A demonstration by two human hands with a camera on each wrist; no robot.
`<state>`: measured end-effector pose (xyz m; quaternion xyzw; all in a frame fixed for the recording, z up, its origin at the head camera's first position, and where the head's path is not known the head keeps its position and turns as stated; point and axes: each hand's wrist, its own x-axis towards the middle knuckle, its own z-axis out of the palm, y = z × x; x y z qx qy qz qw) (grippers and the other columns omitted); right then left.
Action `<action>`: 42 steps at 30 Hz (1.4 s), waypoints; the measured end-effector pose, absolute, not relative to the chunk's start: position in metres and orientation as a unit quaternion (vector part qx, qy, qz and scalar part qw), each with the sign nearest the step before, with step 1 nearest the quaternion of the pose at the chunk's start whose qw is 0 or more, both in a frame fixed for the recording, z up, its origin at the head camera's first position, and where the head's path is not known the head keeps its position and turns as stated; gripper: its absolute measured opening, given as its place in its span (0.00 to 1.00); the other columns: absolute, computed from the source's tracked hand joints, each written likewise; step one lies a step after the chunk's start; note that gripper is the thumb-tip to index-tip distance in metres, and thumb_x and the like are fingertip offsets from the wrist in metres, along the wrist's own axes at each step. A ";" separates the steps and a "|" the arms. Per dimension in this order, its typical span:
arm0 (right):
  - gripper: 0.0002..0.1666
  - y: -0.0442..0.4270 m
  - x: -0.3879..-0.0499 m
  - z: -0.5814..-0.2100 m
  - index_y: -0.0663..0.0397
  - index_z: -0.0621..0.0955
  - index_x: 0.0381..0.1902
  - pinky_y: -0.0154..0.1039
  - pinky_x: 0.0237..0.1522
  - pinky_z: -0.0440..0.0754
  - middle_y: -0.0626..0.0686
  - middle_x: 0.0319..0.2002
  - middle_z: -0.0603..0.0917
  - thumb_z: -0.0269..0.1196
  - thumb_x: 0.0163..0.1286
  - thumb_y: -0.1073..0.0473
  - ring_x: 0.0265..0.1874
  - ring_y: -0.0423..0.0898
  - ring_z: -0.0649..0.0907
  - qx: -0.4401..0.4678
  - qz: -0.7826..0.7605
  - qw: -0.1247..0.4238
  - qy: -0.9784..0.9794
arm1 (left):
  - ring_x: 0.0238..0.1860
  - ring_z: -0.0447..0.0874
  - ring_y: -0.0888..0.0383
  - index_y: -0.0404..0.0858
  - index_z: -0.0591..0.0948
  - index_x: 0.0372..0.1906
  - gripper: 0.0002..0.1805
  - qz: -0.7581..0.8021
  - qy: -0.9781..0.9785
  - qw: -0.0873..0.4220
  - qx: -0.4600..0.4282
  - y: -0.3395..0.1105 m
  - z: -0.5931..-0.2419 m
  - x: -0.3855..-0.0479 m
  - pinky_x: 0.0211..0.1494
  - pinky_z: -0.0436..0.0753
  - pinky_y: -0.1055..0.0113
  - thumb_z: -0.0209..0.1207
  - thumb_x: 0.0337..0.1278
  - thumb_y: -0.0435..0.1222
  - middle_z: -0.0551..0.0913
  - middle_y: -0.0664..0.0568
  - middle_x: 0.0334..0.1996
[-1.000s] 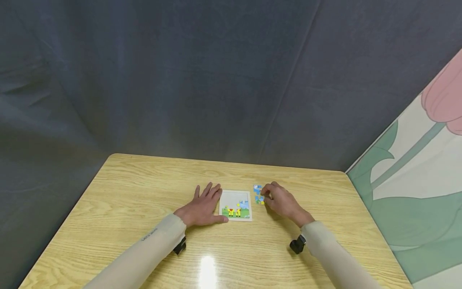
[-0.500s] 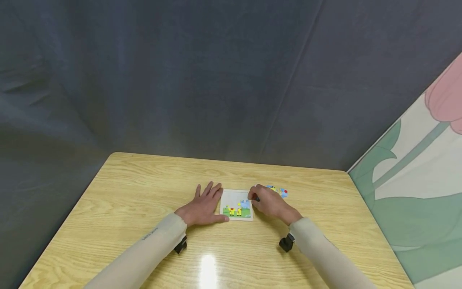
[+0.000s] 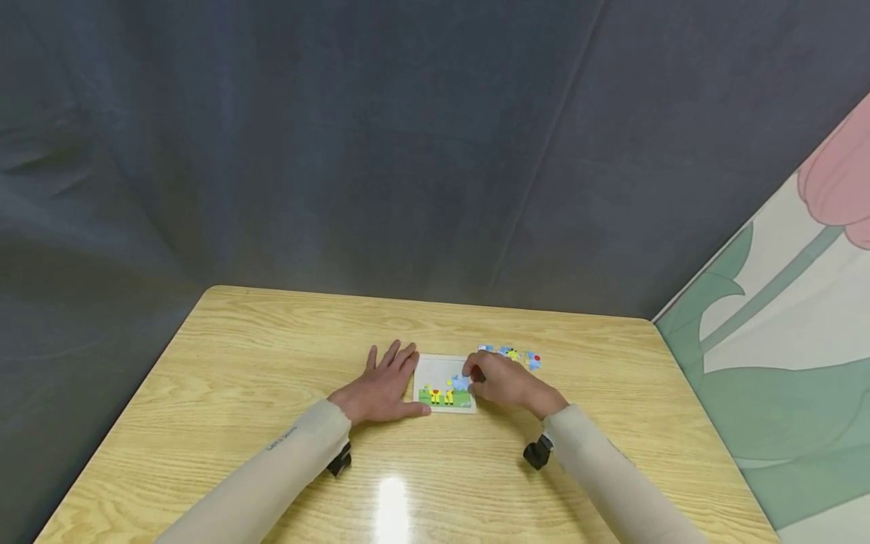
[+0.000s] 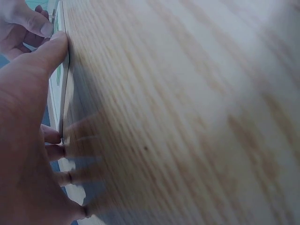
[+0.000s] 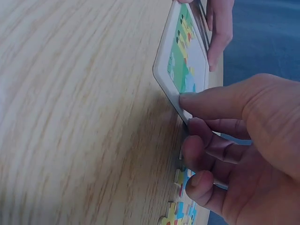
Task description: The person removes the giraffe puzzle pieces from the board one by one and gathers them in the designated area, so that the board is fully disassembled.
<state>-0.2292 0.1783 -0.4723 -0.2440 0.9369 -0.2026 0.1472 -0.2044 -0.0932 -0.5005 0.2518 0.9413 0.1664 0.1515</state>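
Your right hand (image 3: 506, 381) has moved left from the loose jigsaw pieces (image 3: 513, 353) to the right edge of the jigsaw tray (image 3: 435, 369). Its thumb is at the rim, its fingers bent; whether they pinch a piece, I can't tell. Your left hand (image 3: 381, 389) rests with fingers extended and spread beside the tray's left edge, thumb at the near corner. Fitted pieces (image 3: 443, 398) in green, yellow and blue fill the tray's near part. Dark lettering on your left sleeve (image 3: 272, 461) is too small to read surely. Beneath is a wood-grain table (image 3: 306, 325); beyond hangs a dark curtain (image 3: 381, 151).
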 end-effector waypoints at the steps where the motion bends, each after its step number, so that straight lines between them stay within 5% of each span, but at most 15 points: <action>1: 0.09 0.179 -0.230 -0.472 0.55 0.84 0.46 0.37 0.39 0.76 0.48 0.36 0.82 0.71 0.71 0.66 0.34 0.42 0.75 -0.246 -0.204 0.150 0.936 | 0.90 0.34 0.42 0.39 0.48 0.88 0.58 0.167 0.941 0.151 0.252 -0.093 -0.500 -0.204 0.87 0.39 0.30 0.56 0.70 0.69 0.43 0.46 0.90; 22: 0.13 0.180 -0.229 -0.477 0.56 0.81 0.48 0.34 0.40 0.77 0.50 0.42 0.83 0.70 0.69 0.71 0.36 0.42 0.77 -0.257 -0.269 0.140 0.918 | 0.90 0.34 0.42 0.38 0.48 0.88 0.58 0.163 0.943 0.151 0.249 -0.093 -0.501 -0.204 0.87 0.39 0.31 0.55 0.70 0.69 0.43 0.46 0.90; 42: 0.04 0.181 -0.229 -0.481 0.58 0.87 0.45 0.32 0.39 0.74 0.49 0.39 0.84 0.65 0.77 0.66 0.36 0.40 0.75 -0.295 -0.260 0.170 0.904 | 0.90 0.34 0.42 0.39 0.48 0.88 0.58 0.164 0.941 0.150 0.256 -0.093 -0.503 -0.206 0.87 0.38 0.30 0.54 0.70 0.70 0.42 0.46 0.90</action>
